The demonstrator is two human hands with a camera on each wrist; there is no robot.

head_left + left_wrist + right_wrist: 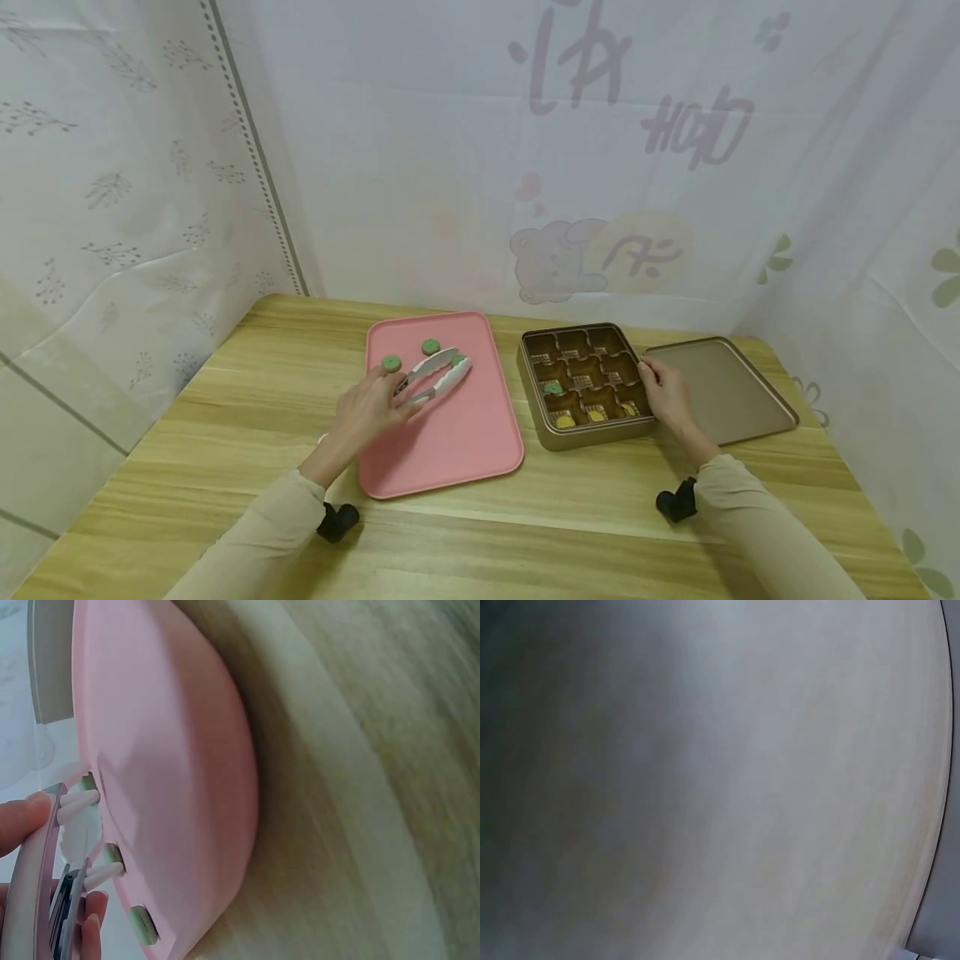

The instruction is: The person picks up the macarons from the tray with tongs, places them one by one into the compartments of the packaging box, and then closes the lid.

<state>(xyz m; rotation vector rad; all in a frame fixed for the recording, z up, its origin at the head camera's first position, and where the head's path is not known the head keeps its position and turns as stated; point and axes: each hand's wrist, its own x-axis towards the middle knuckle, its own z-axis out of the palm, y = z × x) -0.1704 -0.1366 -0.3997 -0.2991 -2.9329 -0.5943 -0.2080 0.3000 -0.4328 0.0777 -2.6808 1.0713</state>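
My left hand (367, 412) holds white-tipped tongs (450, 379) over the pink tray (450, 458). The tong tips stand apart, on either side of a round green piece (459, 360); whether they touch it I cannot tell. Two more green pieces lie on the tray, one behind the tongs (431, 346) and one by the hand (392, 363). My right hand (666, 396) grips the right side of a bronze-coloured tin box (555, 437), thumb at its rim. Its brown divided insert has yellow pieces (596, 415) in the front row and a green piece (552, 387) in the middle row's left compartment.
A flat bronze-coloured lid (720, 387) lies right of the box, on the wooden table (480, 533). Printed cloth (420, 167) hangs behind and along both sides of the table. The right wrist view shows mostly blurred tabletop.
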